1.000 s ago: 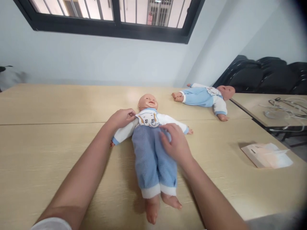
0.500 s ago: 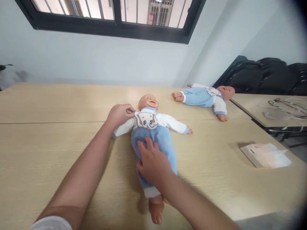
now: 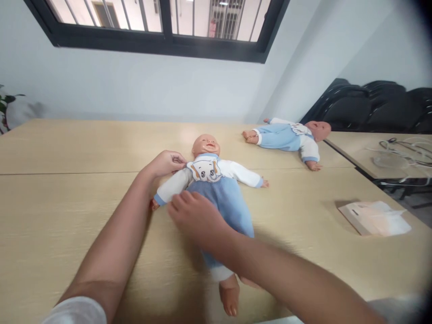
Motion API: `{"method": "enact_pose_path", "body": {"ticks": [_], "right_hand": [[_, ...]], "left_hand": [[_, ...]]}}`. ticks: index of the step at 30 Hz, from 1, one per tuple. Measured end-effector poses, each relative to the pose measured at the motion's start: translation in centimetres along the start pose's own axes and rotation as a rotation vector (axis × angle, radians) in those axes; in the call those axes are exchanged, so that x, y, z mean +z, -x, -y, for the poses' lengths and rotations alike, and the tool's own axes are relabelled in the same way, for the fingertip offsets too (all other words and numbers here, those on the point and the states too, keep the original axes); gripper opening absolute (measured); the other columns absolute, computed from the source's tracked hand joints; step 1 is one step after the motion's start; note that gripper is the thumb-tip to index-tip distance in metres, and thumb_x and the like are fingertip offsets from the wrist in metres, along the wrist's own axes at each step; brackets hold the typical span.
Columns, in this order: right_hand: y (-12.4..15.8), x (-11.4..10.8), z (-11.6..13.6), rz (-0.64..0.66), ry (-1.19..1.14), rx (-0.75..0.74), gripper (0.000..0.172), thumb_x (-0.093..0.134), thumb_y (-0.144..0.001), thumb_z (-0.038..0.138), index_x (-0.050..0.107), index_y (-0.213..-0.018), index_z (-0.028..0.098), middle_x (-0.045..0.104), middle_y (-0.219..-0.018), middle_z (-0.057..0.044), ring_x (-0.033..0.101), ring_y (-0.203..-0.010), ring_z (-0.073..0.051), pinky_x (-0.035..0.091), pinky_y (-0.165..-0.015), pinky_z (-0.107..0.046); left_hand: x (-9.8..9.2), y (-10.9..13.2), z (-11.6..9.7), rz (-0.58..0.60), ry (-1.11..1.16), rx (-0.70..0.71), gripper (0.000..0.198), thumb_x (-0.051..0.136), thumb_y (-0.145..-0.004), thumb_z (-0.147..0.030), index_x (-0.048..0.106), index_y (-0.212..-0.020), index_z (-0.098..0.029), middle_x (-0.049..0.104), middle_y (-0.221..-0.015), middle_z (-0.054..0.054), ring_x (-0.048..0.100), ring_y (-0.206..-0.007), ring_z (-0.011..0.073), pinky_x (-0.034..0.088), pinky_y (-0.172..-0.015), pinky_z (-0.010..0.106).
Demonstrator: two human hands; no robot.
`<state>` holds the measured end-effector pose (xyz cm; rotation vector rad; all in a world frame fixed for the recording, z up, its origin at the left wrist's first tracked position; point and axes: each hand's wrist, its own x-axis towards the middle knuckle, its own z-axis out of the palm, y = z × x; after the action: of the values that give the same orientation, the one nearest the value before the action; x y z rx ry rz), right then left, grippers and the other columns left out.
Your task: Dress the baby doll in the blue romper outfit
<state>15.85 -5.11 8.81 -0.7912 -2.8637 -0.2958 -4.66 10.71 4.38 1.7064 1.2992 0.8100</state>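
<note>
A baby doll (image 3: pixel 232 200) lies on its back on the table, head away from me, in blue trousers and a white top with an elephant patch (image 3: pixel 204 171) on the chest. At its shoulder on the left, my left hand (image 3: pixel 166 163) pinches the clothing beside the patch's edge. My right hand (image 3: pixel 195 216) is over the doll's left-hand side at the waist, just below the sleeve (image 3: pixel 173 184). Its fingers are curled in, with the tips turned away from view. My right forearm crosses above the doll's legs and covers part of them.
A second doll (image 3: pixel 281 136) in matching clothes lies at the back right of the wooden table (image 3: pixel 84 216). A white tissue pack (image 3: pixel 374 218) sits near the right edge. Cables (image 3: pixel 405 150) lie on another table, with black chairs (image 3: pixel 367 105) behind. A window (image 3: pixel 162 38) is above.
My right hand has moved left from the doll's belly to its side, and its fingers have curled. My left hand has shifted slightly left. The doll's legs have swung a little right.
</note>
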Motion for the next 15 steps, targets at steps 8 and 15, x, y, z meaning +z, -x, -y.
{"method": "enact_pose_path", "body": {"ticks": [8,15], "right_hand": [[-6.6,5.8,-0.4,0.060,0.103,-0.125,0.022,0.043,-0.107,0.010,0.064,-0.105,0.016,0.070,-0.109,-0.010,0.064,-0.092,-0.023,0.051,-0.065,-0.037],[-3.3,4.1,-1.5,-0.125,0.084,-0.201,0.024,0.036,-0.110,0.011,0.059,-0.113,0.017,0.067,-0.108,-0.007,0.058,-0.080,-0.018,0.040,-0.055,-0.034]], "left_hand": [[-0.1,-0.2,0.4,0.033,-0.041,0.041,0.032,0.077,-0.076,-0.046,0.080,-0.090,-0.018,0.080,-0.086,0.007,0.070,-0.072,0.0189,0.055,-0.061,0.028],[0.0,-0.8,1.7,-0.036,-0.119,0.118,0.026,0.077,-0.075,-0.040,0.080,-0.091,-0.020,0.080,-0.086,0.005,0.071,-0.079,0.0203,0.056,-0.071,0.030]]}}
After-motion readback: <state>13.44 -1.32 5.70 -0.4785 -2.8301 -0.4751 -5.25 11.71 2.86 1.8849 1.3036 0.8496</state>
